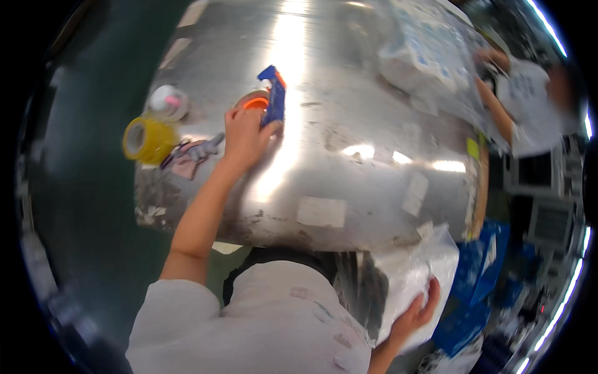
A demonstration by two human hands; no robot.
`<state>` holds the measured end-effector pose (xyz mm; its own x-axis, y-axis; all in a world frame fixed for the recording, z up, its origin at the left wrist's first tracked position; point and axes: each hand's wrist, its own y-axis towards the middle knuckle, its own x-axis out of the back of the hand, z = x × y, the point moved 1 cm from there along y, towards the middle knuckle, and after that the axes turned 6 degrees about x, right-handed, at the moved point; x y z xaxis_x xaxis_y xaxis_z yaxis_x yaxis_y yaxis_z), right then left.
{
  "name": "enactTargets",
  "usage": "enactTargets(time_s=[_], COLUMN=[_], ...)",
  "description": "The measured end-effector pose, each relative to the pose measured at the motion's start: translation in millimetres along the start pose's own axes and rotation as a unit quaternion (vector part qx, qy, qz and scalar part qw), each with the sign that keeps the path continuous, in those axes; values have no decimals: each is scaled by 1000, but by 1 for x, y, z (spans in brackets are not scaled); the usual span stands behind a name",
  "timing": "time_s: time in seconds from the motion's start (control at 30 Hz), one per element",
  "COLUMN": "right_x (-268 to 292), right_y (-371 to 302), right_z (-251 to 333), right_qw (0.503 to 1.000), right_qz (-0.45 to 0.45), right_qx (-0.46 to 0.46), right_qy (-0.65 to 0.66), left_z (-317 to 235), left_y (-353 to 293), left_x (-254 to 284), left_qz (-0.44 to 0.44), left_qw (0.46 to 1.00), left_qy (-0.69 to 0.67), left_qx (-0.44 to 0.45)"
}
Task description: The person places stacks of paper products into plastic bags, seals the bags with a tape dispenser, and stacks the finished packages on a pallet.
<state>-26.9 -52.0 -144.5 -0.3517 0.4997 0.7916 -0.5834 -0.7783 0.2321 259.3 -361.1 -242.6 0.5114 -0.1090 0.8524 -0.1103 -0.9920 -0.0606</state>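
Observation:
My left hand (246, 137) is closed on a tape dispenser with a blue body (275, 103) and an orange inner ring, just over the metal tabletop (367, 187). A white package in clear plastic (417, 268) sits at the table's near right edge, beside my body. My right hand (414, 316) rests on this package, its fingers apart and slightly bent. Left of my left hand lie a stack of yellow tape rolls (152, 140), a white roll with a pink spot (168, 101), and a small jumble of grey and pink items (192, 156).
Across the table at the right, a person (529, 106) handles a large clear plastic bag of white packs (430, 56). A blue bag (467, 305) is beside the table at the lower right. Pale label patches (321, 212) stick to the tabletop.

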Motion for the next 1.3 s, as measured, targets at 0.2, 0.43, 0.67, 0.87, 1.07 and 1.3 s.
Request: enactTargets(time_s=[0.2, 0.43, 0.67, 0.87, 1.07, 1.3], right_x=[-59, 19, 44, 52, 55, 64], right_y=[8, -95, -201, -256, -265, -251], right_z=[42, -22, -30, -26, -35, -51], right_qw=[831, 888, 946, 927, 910, 887], right_qz=[16, -279, -296, -325, -353, -380], right_qx=[-170, -146, -92, -156, -192, -235], right_qy=[529, 334, -96, -101, -101, -117], left_z=[-163, -231, -321, -331, -344, -386], left_y=[-147, -215, -280, -346, -370, -371], left_x=[-40, -30, -78, -100, -124, -143], left_qz=[-5, 434, 733, 784, 802, 788], left_qw=[856, 718, 598, 534, 502, 481], left_qy=[-167, -375, -129, -56, -42, 44], left_qx=[-489, -394, -298, -311, -320, -383])
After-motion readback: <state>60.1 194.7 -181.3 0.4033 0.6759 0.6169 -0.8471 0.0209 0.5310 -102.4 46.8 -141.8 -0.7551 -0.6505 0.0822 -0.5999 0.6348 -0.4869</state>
